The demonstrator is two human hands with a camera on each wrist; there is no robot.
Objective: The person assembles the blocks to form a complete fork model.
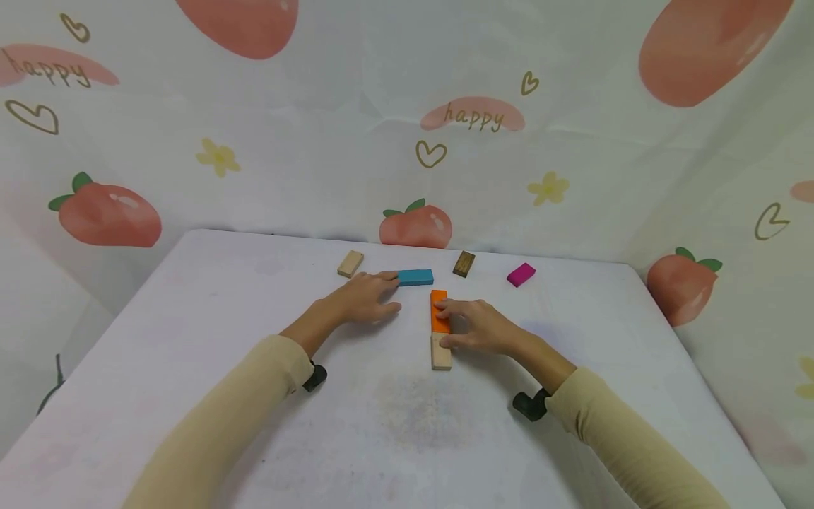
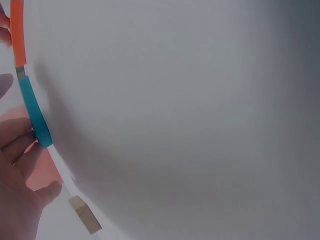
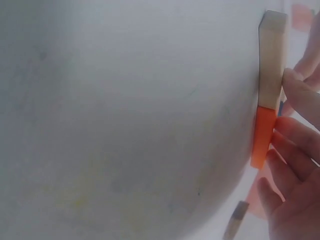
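Head view: the right-hand grip [image 1: 480, 326] is released, lightly touching the orange block [image 1: 439, 326] and the pale block [image 1: 441, 359], which meet end to end; the left-hand grip [image 1: 367, 297], also released, touches the blue block [image 1: 416, 277] on the worktop [image 1: 413, 459].

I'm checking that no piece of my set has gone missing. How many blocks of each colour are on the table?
Light wood blocks: 2
Orange block: 1
Blue block: 1
Dark brown block: 1
Magenta block: 1
Total: 6
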